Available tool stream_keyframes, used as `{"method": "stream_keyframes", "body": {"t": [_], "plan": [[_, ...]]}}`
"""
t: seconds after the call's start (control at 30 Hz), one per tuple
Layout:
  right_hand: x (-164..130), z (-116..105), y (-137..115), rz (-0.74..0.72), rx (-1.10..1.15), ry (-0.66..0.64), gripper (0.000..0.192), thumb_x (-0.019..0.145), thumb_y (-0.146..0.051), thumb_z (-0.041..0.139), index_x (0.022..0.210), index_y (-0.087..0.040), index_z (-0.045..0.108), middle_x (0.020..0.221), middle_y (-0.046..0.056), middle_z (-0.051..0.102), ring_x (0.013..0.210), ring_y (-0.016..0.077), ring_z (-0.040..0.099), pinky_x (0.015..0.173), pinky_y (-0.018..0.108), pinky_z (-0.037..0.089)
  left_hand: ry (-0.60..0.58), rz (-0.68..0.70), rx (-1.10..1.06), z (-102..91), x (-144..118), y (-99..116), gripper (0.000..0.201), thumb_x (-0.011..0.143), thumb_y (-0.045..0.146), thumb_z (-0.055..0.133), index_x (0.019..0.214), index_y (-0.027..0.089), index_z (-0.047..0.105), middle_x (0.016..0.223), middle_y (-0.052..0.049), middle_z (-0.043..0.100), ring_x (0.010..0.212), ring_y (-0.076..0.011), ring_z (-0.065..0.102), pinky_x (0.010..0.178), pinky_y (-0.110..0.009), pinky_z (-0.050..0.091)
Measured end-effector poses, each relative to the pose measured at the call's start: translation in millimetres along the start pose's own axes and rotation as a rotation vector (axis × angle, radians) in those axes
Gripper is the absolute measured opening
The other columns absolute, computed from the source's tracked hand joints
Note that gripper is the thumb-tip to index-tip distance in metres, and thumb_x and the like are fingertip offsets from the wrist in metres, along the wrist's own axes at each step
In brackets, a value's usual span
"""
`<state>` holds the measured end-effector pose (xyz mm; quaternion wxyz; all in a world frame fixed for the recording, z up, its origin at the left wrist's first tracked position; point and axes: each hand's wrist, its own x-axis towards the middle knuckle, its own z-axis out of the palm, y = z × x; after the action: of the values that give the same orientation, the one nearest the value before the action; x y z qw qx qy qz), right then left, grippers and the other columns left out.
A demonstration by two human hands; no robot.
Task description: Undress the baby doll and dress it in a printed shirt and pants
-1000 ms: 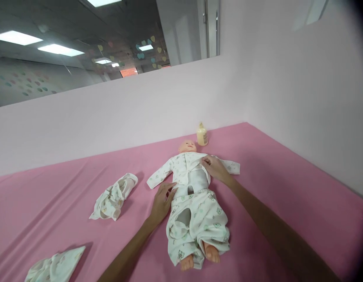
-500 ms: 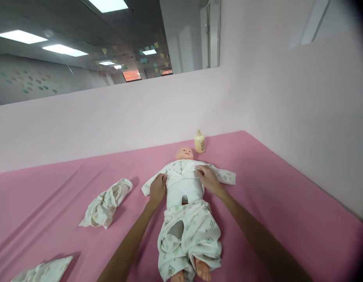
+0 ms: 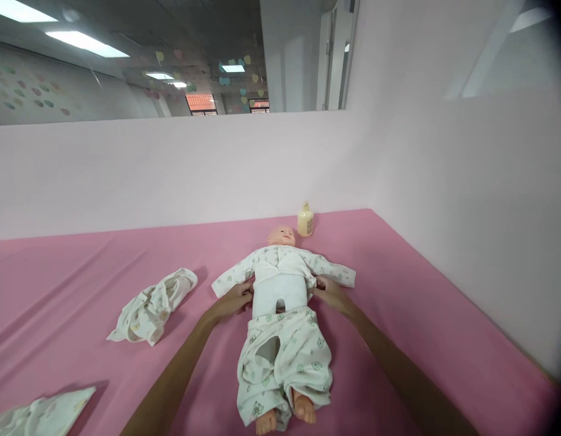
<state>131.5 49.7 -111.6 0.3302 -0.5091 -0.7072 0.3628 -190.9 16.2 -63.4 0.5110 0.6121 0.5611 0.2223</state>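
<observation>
A baby doll [image 3: 280, 295] lies on its back on the pink sheet [image 3: 420, 315], head toward the wall. It wears a white printed top [image 3: 282, 264] and matching trousers [image 3: 284, 357], with its white belly bare between them. My left hand [image 3: 232, 299] rests at the doll's left side, fingers on the hem of the top. On the other side of the waist my right hand [image 3: 329, 291] pinches the hem.
A small cream bottle [image 3: 305, 220] stands by the wall behind the doll's head. A crumpled printed garment [image 3: 153, 306] lies to the left, another piece [image 3: 39, 415] at the bottom left. Pale walls close off the back and right.
Both hands have slid down from the doll's chest to its waist, one on each side. The top now lies closed across the chest. The camera view has shifted slightly.
</observation>
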Motion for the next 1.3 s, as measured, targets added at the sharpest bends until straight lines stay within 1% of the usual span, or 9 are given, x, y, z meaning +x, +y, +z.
{"method": "stream_keyframes", "body": {"t": [0.13, 0.33, 0.47, 0.57, 0.7, 0.8, 0.93, 1.13, 1.3], "plan": [[10, -5, -6, -0.035, -0.125, -0.034, 0.013, 0.079, -0.025, 0.053, 0.068, -0.019, 0.058, 0.069, 0.0, 0.062, 0.066, 0.0166, 0.055, 0.059, 0.026, 0.038, -0.022, 0.066, 0.04, 3.1, 3, 1, 0.013, 0.07, 0.027, 0.055, 0.08, 0.019, 0.057, 0.066, -0.001, 0.059, 0.054, -0.013, 0.048, 0.051, -0.024, 0.032], [20, -12, -16, -0.057, -0.36, 0.088, 0.022, 0.086, -0.028, 0.049, 0.067, -0.022, 0.056, 0.081, 0.006, 0.065, 0.081, 0.0227, 0.057, 0.072, 0.031, 0.036, 0.303, 0.265, 0.296, 6.5, 13, -3, 0.012, 0.076, 0.028, 0.052, 0.066, 0.021, 0.049, 0.071, -0.003, 0.059, 0.065, -0.0193, 0.052, 0.061, -0.029, 0.036], [7, -2, -14, -0.021, -0.466, 0.161, 0.022, 0.089, -0.036, 0.049, 0.075, -0.022, 0.059, 0.093, 0.011, 0.065, 0.093, 0.0274, 0.057, 0.082, 0.034, 0.037, 0.456, 0.225, 0.28, 9.7, 18, -9, 0.017, 0.08, 0.027, 0.051, 0.066, 0.021, 0.043, 0.077, -0.004, 0.057, 0.075, -0.0212, 0.05, 0.068, -0.03, 0.033], [-12, -1, -21, 0.01, -0.5, 0.184, 0.02, 0.088, -0.036, 0.051, 0.083, -0.019, 0.061, 0.1, 0.012, 0.062, 0.097, 0.0283, 0.056, 0.086, 0.037, 0.038, 0.484, 0.135, 0.204, 7.9, 19, -12, 0.014, 0.078, 0.027, 0.058, 0.07, 0.021, 0.049, 0.08, -0.005, 0.061, 0.079, -0.0221, 0.054, 0.068, -0.029, 0.033], [-36, -5, -63, -0.021, -0.396, 0.193, 0.022, 0.091, -0.033, 0.045, 0.089, -0.018, 0.061, 0.102, 0.009, 0.062, 0.095, 0.0212, 0.057, 0.083, 0.032, 0.041, 0.427, -0.039, -0.012, -3.2, 15, -10, 0.015, 0.075, 0.028, 0.065, 0.079, 0.019, 0.054, 0.069, -0.004, 0.064, 0.065, -0.0216, 0.06, 0.058, -0.027, 0.036], [-41, 2, -109, -0.136, -0.304, -0.024, 0.022, 0.092, -0.033, 0.045, 0.082, -0.02, 0.061, 0.094, 0.004, 0.065, 0.088, 0.0169, 0.057, 0.077, 0.028, 0.04, 0.355, -0.103, -0.252, -4.0, 16, -6, 0.015, 0.08, 0.03, 0.061, 0.086, 0.016, 0.057, 0.077, -0.008, 0.069, 0.065, -0.0208, 0.065, 0.056, -0.028, 0.044], [-36, 29, -151, -0.171, -0.422, -0.322, 0.02, 0.087, -0.035, 0.054, 0.073, -0.019, 0.056, 0.083, 0.003, 0.065, 0.079, 0.0166, 0.055, 0.066, 0.027, 0.035, 0.346, -0.075, -0.539, 13.6, 26, -1, 0.02, 0.087, 0.031, 0.054, 0.091, 0.012, 0.06, 0.093, -0.014, 0.07, 0.084, -0.0195, 0.068, 0.074, -0.028, 0.053], [-30, 49, -161, -0.111, -0.51, -0.333, 0.029, 0.083, -0.044, 0.058, 0.07, -0.02, 0.048, 0.077, 0.002, 0.063, 0.073, 0.0168, 0.051, 0.062, 0.028, 0.029, 0.428, 0.039, -0.742, 37.2, 41, 5, 0.04, 0.077, 0.045, 0.071, 0.105, 0.018, 0.06, 0.114, -0.013, 0.066, 0.11, -0.0239, 0.061, 0.09, -0.031, 0.049], [-22, 48, -160, -0.153, -0.437, -0.496, 0.03, 0.082, -0.045, 0.06, 0.068, -0.019, 0.056, 0.075, 0.0, 0.064, 0.073, 0.0151, 0.054, 0.063, 0.026, 0.031, 0.566, 0.158, -0.818, 45.3, 42, 8, 0.043, 0.071, 0.042, 0.079, 0.102, 0.019, 0.061, 0.124, -0.012, 0.061, 0.122, -0.0269, 0.052, 0.102, -0.034, 0.041]]}}
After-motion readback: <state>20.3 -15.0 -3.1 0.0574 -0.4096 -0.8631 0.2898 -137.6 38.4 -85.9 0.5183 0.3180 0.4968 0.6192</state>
